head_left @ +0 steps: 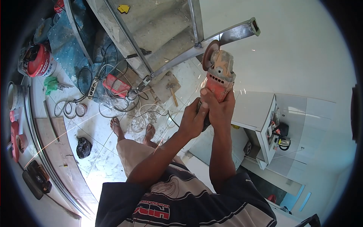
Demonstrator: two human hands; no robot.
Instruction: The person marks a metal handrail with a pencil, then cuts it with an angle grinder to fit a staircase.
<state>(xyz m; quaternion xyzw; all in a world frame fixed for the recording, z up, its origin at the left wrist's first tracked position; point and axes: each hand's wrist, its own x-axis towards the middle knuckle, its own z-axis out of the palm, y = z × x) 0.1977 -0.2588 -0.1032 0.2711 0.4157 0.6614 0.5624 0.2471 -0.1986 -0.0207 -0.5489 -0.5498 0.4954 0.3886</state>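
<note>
Both my hands are wrapped round an angle grinder (220, 72) with a red body and a worn, dusty head. My left hand (192, 119) grips its rear part, thumb up along the body. Farther forward, my right hand (220, 108) closes round the red housing. The brown grinding disc (210, 55) is at the side of a bare steel tube (234, 33), close to where an upright post (195, 20) joins it. Orange sparks fly down from the disc past my hands and across the floor.
Concrete stairs (166, 32) rise behind the steel railing. On the tiled floor are a red machine (116, 85) among tangled cables, a hammer (172, 94), a power strip (93, 89) and a black bag (84, 147). A red-and-white bucket (41, 60) stands left; a white cabinet (261, 128) is right.
</note>
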